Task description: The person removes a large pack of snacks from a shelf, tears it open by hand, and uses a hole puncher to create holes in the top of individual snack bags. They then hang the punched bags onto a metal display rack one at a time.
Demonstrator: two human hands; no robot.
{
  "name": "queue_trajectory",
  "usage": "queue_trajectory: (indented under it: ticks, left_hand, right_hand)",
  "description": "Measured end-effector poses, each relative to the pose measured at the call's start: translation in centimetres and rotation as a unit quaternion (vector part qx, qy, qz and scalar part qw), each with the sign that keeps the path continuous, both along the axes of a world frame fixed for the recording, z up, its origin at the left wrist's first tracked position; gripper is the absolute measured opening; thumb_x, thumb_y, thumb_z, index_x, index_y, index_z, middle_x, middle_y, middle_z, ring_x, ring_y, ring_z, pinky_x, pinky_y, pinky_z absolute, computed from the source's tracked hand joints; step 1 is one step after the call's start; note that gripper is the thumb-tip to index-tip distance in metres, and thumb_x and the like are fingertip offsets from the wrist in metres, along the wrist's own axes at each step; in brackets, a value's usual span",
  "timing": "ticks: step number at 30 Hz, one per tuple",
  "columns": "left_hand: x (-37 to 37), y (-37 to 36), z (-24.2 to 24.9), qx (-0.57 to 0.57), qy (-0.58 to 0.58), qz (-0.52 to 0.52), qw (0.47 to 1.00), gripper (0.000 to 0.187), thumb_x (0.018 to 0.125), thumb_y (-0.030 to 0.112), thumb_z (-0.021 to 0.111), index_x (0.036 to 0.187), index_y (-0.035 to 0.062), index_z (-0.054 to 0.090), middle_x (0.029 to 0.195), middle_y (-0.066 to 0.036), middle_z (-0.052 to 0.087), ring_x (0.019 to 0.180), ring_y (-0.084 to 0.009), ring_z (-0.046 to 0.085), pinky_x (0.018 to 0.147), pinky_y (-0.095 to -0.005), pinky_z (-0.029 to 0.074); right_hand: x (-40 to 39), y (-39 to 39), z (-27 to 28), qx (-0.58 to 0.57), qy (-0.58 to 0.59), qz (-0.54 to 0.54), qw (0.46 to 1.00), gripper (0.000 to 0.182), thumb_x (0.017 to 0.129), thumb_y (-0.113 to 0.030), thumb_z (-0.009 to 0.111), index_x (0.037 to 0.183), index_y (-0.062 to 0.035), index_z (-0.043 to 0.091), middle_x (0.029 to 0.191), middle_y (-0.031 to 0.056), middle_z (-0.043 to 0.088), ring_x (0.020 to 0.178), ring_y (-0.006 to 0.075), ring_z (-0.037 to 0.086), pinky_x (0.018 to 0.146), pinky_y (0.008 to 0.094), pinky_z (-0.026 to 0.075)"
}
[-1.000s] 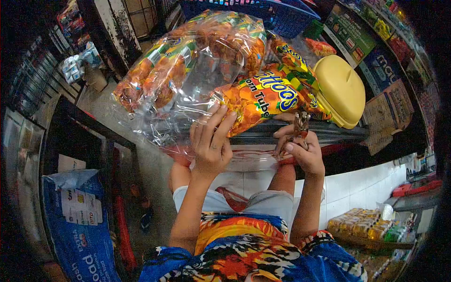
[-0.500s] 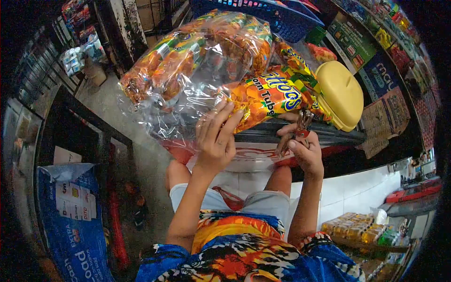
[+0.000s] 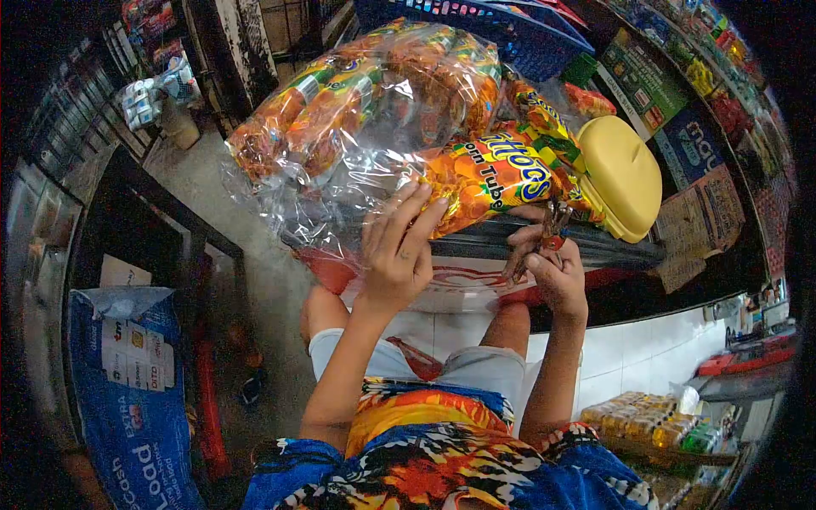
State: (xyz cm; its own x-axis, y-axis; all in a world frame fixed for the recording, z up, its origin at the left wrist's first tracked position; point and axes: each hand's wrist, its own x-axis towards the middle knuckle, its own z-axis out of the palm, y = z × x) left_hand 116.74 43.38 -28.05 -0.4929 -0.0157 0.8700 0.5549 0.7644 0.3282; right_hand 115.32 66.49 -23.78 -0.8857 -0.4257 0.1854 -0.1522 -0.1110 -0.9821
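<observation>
An orange snack pack (image 3: 493, 177) with blue lettering lies at the centre, partly over a clear plastic bag (image 3: 340, 183) that holds several similar packs. The fingers of my left hand (image 3: 398, 242) are closed on the near left edge of that pack, by the bag's plastic. My right hand (image 3: 552, 268), just below the pack's right end, is pinched round a small reddish-brown bundle (image 3: 557, 229), too blurred to name. A yellow plastic container (image 3: 625, 174) sits right of the packs.
A blue basket (image 3: 518, 42) stands behind the bag. Cardboard (image 3: 701, 225) and posters lie along the right side. At lower left is a blue printed sheet (image 3: 140, 399). Bottled goods in plastic wrap (image 3: 637, 416) are stacked at lower right.
The view has shifted slightly, so the bag and packs appear a little further right. Both hands keep nearly the same places and grips.
</observation>
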Motion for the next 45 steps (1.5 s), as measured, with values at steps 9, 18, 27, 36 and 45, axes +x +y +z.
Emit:
queue_trajectory:
  ticks: [9, 18, 27, 36, 45]
  left_hand:
    - [-0.13, 0.09, 0.0, -0.001, 0.004, 0.004, 1.0, 0.052, 0.07, -0.007, 0.055, 0.119, 0.0098, 0.059, 0.124, -0.01, 0.057, 0.119, -0.0281, 0.053, 0.097, -0.0428, 0.039]
    - [-0.22, 0.1, 0.0, -0.004, 0.011, 0.006, 1.0, 0.053, 0.07, -0.008, 0.055, 0.12, 0.0091, 0.058, 0.125, -0.01, 0.056, 0.118, -0.0283, 0.053, 0.097, -0.0433, 0.039]
    - [-0.32, 0.07, -0.09, 0.0, 0.016, -0.001, 1.0, 0.054, 0.069, -0.007, 0.056, 0.12, 0.009, 0.058, 0.124, -0.01, 0.056, 0.117, -0.029, 0.054, 0.097, -0.0433, 0.039]
    - [-0.2, 0.06, -0.24, -0.003, 0.003, 0.004, 1.0, 0.055, 0.068, -0.007, 0.055, 0.121, 0.01, 0.058, 0.126, -0.01, 0.056, 0.119, -0.028, 0.052, 0.098, -0.0434, 0.038]
    - [-0.18, 0.03, -0.17, -0.005, 0.001, 0.002, 1.0, 0.054, 0.069, -0.007, 0.055, 0.121, 0.0099, 0.058, 0.126, -0.01, 0.055, 0.119, -0.0279, 0.052, 0.098, -0.0432, 0.037]
  right_hand:
    - [-0.26, 0.2, -0.17, 0.01, 0.032, -0.002, 0.999, 0.033, 0.08, -0.019, 0.064, 0.102, 0.0054, 0.062, 0.127, 0.0149, 0.051, 0.077, 0.0147, 0.063, 0.068, 0.0287, 0.05]
    - [-0.34, 0.11, -0.15, 0.004, 0.016, 0.0, 1.0, 0.034, 0.079, -0.02, 0.067, 0.101, 0.0064, 0.062, 0.12, 0.0161, 0.055, 0.07, 0.0142, 0.062, 0.064, 0.0278, 0.05]
    - [-0.11, -0.11, 0.3, -0.003, 0.008, 0.004, 1.0, 0.034, 0.08, -0.018, 0.065, 0.102, 0.0069, 0.06, 0.121, 0.0167, 0.055, 0.073, 0.0149, 0.062, 0.067, 0.0291, 0.049]
    - [-0.33, 0.15, -0.09, 0.011, 0.021, 0.003, 1.0, 0.031, 0.079, -0.02, 0.065, 0.096, 0.0052, 0.064, 0.124, 0.0178, 0.054, 0.078, 0.0127, 0.06, 0.07, 0.0283, 0.047]
    - [-0.2, 0.06, 0.01, -0.009, -0.012, 0.007, 1.0, 0.031, 0.079, -0.018, 0.065, 0.099, 0.0052, 0.063, 0.125, 0.017, 0.053, 0.076, 0.0132, 0.06, 0.069, 0.0284, 0.048]
